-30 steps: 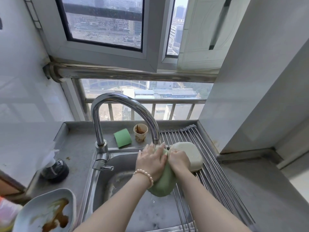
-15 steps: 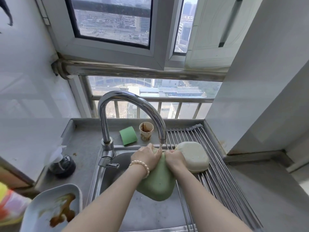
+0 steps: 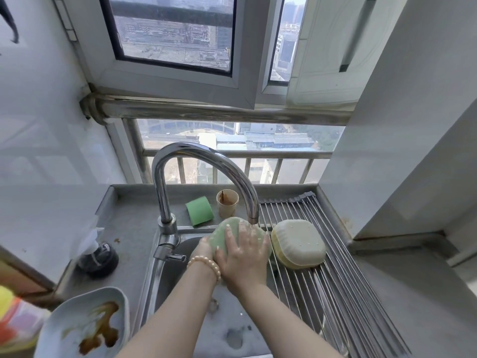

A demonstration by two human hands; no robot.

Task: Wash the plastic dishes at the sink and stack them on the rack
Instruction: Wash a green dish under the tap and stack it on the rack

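Under the spout of the chrome faucet (image 3: 206, 161), over the steel sink (image 3: 154, 275), a green plastic dish (image 3: 232, 229) is held bottom-up and tilted. The right hand (image 3: 242, 257) lies flat across its back with fingers spread and straight, pressing on the wet surface. The left hand (image 3: 205, 250), with a bead bracelet (image 3: 205, 264) on its wrist, is mostly hidden behind the dish and the right hand, so I cannot tell how its fingers lie, though it touches the dish's left edge. Foam sits in the basin below the forearms.

Just to the right, a pale dish (image 3: 299, 244) rests upside down on the roll-up wire rack (image 3: 335, 293), which spans the right part of the sink; a yellow rim shows beneath it, as if a second dish were stacked under it. Behind the sink, on the ledge, a green sponge (image 3: 199, 211) leans beside a stained paper cup (image 3: 227, 202). On the counter to the left stands a dark soap bottle (image 3: 99, 257), and nearer the camera a light blue dish (image 3: 85, 324) smeared with brown sauce.
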